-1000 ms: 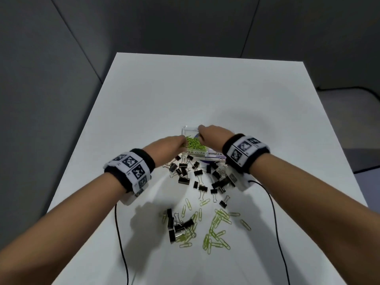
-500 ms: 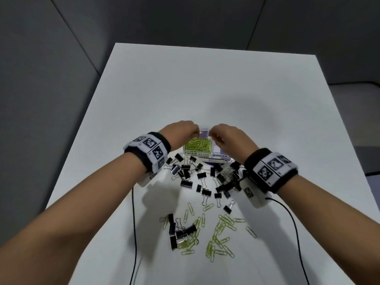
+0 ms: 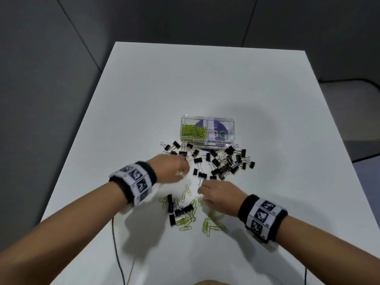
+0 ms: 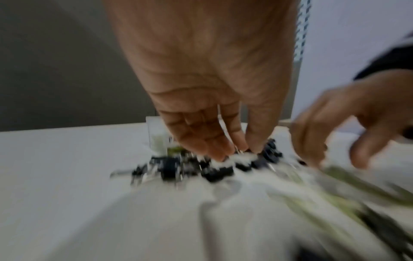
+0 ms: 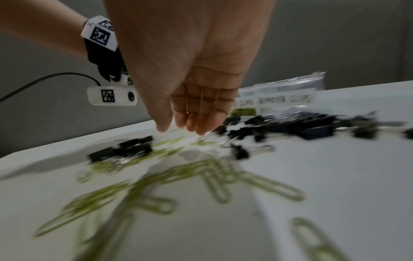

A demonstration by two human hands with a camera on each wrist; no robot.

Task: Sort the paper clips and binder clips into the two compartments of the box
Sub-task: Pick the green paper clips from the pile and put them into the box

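Observation:
A clear two-compartment box (image 3: 207, 117) stands mid-table. Its left compartment, labelled paper clips, holds green paper clips (image 3: 193, 130); the right one, labelled binder clips, shows only a purple sheet (image 3: 220, 128). Black binder clips (image 3: 226, 163) lie scattered just in front of the box. More green paper clips (image 3: 211, 222) and a few binder clips (image 3: 181, 210) lie nearer me. My left hand (image 3: 182, 171) hovers at the left of the binder clips, fingers (image 4: 220, 151) pointing down and holding nothing I can see. My right hand (image 3: 202, 192) reaches down over the loose paper clips (image 5: 214, 178), fingers (image 5: 201, 121) straight.
The white table (image 3: 205, 79) ends at grey walls behind and to the left. Thin black cables (image 3: 117, 247) run from both wristbands toward the near edge. Both wrist views are motion-blurred.
Both hands have pulled back from over the box toward me and dropped to the loose clips on the table. The box now stands uncovered.

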